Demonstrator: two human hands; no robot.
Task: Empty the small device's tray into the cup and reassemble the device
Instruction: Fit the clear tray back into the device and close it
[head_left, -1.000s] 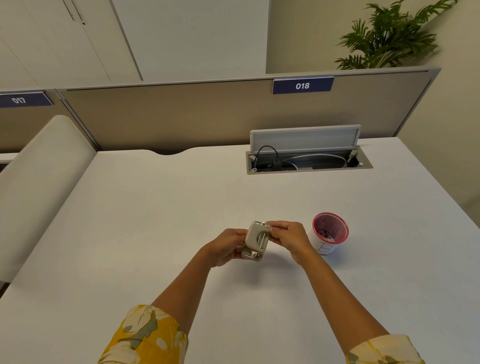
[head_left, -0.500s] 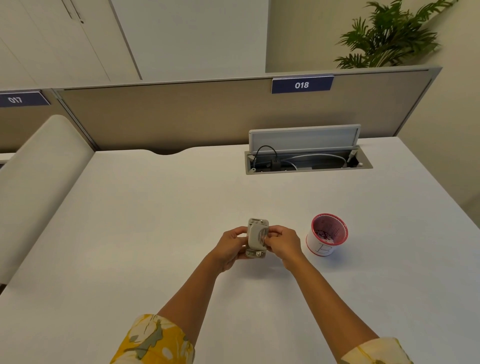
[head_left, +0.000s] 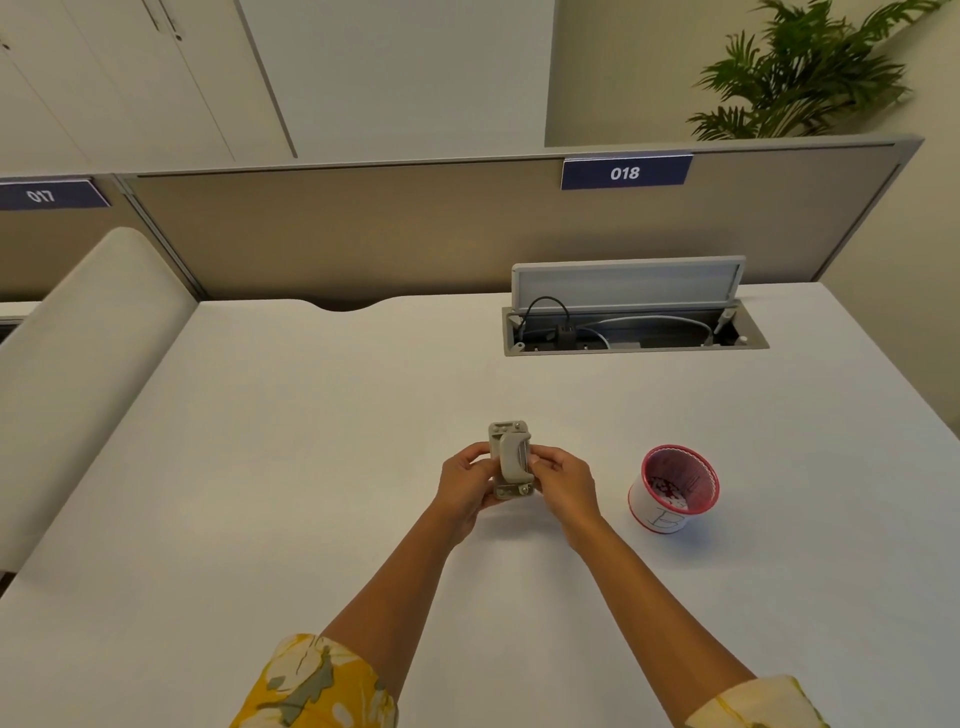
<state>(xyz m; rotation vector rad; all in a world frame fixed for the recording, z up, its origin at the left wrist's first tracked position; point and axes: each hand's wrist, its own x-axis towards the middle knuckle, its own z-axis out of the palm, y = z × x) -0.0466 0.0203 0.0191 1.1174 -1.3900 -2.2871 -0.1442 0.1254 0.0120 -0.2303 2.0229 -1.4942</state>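
Both hands' grips, left hand (head_left: 467, 480) and right hand (head_left: 563, 480), clamp the device (head_left: 510, 460), its long axis pointing away, cup (head_left: 674, 488) beyond the right grip.

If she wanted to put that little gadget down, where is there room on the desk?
Nearly anywhere. The desk lies bare left of her left hand, and between the device and the open cable box. Only the cup, beside her right hand, takes space.
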